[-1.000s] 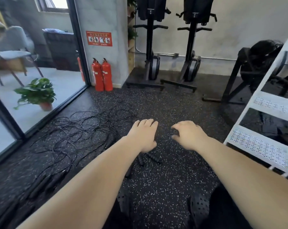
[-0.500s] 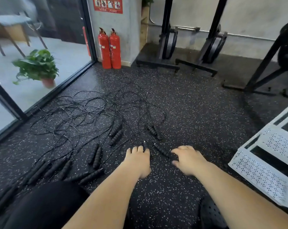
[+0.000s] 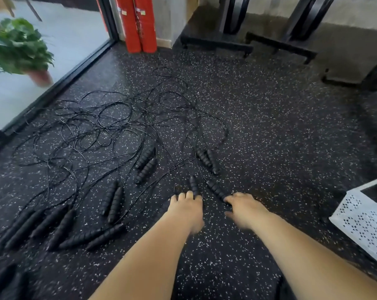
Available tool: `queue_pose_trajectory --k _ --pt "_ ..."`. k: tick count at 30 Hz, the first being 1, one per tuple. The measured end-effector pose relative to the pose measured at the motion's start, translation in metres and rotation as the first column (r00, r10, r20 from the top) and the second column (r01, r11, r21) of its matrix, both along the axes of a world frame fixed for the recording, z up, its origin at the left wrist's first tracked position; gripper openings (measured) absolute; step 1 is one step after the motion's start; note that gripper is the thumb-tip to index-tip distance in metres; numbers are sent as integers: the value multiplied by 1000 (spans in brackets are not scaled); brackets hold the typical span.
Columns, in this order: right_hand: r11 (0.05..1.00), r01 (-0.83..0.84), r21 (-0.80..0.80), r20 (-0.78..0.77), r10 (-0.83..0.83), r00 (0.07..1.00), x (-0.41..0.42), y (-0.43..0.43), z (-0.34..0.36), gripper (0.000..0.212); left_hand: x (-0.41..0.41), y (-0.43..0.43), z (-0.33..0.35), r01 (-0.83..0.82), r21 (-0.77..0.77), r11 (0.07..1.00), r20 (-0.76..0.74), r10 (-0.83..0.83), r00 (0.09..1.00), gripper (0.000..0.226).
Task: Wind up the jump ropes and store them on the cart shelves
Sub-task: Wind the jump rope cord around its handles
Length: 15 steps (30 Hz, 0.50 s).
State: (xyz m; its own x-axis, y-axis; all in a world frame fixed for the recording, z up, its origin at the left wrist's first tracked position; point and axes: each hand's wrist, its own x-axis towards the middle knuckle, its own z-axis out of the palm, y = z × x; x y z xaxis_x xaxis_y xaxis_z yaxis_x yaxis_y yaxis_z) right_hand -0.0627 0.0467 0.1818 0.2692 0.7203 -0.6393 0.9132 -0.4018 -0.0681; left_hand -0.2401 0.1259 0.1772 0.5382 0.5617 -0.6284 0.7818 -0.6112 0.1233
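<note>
left grip (image 3: pixel 186 210) at one rope handle (image 3: pixel 193 185), right grip (image 3: pixel 245 207) touching other handle (image 3: pixel 214 188)

White cart (image 3: pixel 360 221): cut by right edge. Fire extinguishers (image 3: pixel 140 24): tops cropped. Potted plant (image 3: pixel 21 48): blurred. Right hand (image 3: pixel 245 210): hold on handle (image 3: pixel 215 189) indiscernible.

A: How many rope handles (image 3: pixel 146 169) do you count?
B: Two at the fingertips: one ahead of the left hand (image 3: pixel 187 210), one at the right hand (image 3: pixel 246 207). Two more lie just beyond those, two farther out to the left, and two pairs sit left of the left wrist. That makes ten clear ones.
A: And farther left?
B: At least four more, side by side. Past them it blurs, so I can't count.
A: Anything else?
B: Two red fire extinguishers (image 3: pixel 140 22) far ahead, one potted plant (image 3: pixel 21 46) far left, and one white cart (image 3: pixel 360 224) right of the right hand.
</note>
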Motion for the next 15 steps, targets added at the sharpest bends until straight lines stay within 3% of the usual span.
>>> queue_pose_trajectory --k 8,15 --pt "1000 19 3 -69 -19 997 24 64 -80 60 34 51 -60 -78 -94 993 -9 77 997 73" --pt "988 116 -103 -115 -127 985 32 71 -146 62 45 63 -115 -197 -228 953 5 204 979 77"
